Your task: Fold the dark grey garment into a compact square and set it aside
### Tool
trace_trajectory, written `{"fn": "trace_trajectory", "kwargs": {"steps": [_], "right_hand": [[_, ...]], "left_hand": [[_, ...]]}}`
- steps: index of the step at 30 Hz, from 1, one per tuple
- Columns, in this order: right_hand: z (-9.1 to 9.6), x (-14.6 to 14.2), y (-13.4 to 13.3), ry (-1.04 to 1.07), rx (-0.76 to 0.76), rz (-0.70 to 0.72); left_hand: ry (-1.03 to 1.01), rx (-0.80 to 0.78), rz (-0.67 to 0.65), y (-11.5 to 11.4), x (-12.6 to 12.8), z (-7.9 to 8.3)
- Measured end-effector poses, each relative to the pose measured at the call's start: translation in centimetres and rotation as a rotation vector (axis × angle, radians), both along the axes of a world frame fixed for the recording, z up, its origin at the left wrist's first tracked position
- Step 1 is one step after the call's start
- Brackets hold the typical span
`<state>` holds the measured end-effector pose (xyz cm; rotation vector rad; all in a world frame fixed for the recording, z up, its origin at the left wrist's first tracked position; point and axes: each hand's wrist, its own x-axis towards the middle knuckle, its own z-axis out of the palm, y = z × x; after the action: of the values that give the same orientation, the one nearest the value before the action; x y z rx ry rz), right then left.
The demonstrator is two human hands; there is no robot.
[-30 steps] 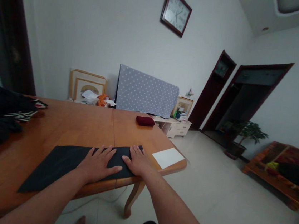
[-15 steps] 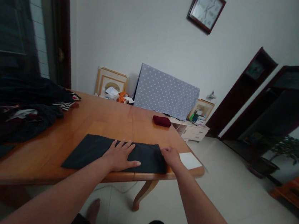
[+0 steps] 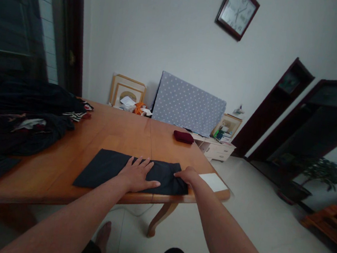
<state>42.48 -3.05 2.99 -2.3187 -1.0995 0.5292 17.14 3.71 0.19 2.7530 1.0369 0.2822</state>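
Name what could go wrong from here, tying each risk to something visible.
The long black folded cloth lies by the wooden table's near edge; a tug from the right hand, curled at its right end, might drag it off. Only the flat left hand pins it, so the fold could shift. The white rectangular sheet at the table corner might get knocked off.
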Motion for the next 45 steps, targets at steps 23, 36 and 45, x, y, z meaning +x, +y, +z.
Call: {"fn": "trace_trajectory", "kwargs": {"steps": [23, 36, 45], "right_hand": [[-0.7, -0.3, -0.6, 0.627, 0.062, -0.086], [3.1, -3.0, -0.9, 1.078, 0.226, 0.082], [3.4, -8.5, 0.1, 1.108, 0.344, 0.266]], "left_hand": [[-0.031, -0.009, -0.003, -0.1, -0.1, -0.1], [-0.066, -0.05, -0.013, -0.4, -0.1, 0.0], [-0.111, -0.038, -0.035, 0.2, -0.2, -0.6]]}}
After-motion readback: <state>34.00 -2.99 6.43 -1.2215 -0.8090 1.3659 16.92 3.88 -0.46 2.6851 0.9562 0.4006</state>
